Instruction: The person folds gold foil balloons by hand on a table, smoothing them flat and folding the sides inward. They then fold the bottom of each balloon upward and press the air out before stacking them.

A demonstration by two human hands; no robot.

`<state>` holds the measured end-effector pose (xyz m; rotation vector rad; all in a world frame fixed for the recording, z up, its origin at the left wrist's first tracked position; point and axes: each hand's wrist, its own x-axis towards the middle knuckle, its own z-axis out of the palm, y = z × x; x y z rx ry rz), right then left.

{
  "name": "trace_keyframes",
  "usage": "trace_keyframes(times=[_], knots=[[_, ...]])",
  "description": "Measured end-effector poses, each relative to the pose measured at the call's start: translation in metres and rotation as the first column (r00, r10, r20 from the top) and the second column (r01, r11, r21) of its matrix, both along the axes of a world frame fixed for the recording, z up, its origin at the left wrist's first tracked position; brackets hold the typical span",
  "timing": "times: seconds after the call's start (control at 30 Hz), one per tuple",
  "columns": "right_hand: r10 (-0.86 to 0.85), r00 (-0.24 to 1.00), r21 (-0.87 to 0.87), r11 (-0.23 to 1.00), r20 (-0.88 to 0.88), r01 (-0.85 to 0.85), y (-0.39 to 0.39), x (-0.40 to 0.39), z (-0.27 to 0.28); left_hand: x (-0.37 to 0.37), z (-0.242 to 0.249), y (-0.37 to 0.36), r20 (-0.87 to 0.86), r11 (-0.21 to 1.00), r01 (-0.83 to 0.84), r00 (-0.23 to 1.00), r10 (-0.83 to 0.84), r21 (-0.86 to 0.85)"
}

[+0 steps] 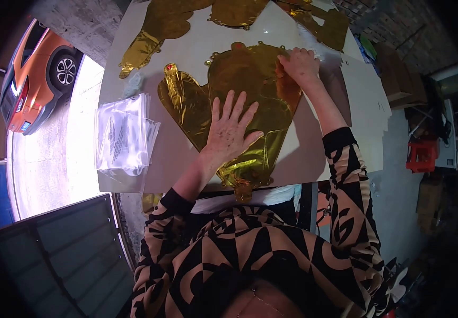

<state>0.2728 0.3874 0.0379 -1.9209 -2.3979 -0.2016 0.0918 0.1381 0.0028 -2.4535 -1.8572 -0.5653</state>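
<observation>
A flat gold foil balloon [245,74] lies on the pale table [178,172], its narrow end hanging over the near edge. Spread flat on its middle is my left hand [229,127], fingers apart and holding nothing. At the balloon's upper right edge rests my right hand [300,66], its fingers bent; whether they pinch the foil is not clear. To the left, a narrower gold part [184,100] with a folded strip on it adjoins the balloon.
More gold foil pieces [160,29] lie along the far side. A stack of clear plastic bags [123,135] is at the table's left edge. Pale sheets [364,100] lie at the right. Beyond are an orange car [38,79], cardboard boxes [398,74] and a red crate [421,155].
</observation>
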Motion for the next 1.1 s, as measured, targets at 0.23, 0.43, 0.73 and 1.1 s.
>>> trace_keyframes(times=[0.23, 0.43, 0.73, 1.1], knots=[[-0.047, 0.998, -0.113, 0.993, -0.033, 0.043, 0.01, -0.003, 0.004, -0.009, 0.012, 0.04, 0.011, 0.995, -0.027, 1.0, 0.026, 0.092], [-0.041, 0.998, -0.22, 0.975, -0.04, 0.031, 0.021, -0.007, 0.004, -0.003, -0.016, 0.057, -0.069, 0.996, -0.056, 0.996, 0.061, 0.068], [0.071, 0.987, -0.158, 0.983, -0.141, -0.094, 0.028, -0.011, 0.004, -0.003, -0.01, 0.052, -0.071, 0.997, -0.065, 0.995, 0.068, 0.037], [-0.112, 0.347, -0.315, 0.728, -0.931, -0.61, -0.035, -0.068, 0.07, -0.002, 0.0, 0.05, -0.076, 0.997, -0.063, 0.995, 0.067, 0.055]])
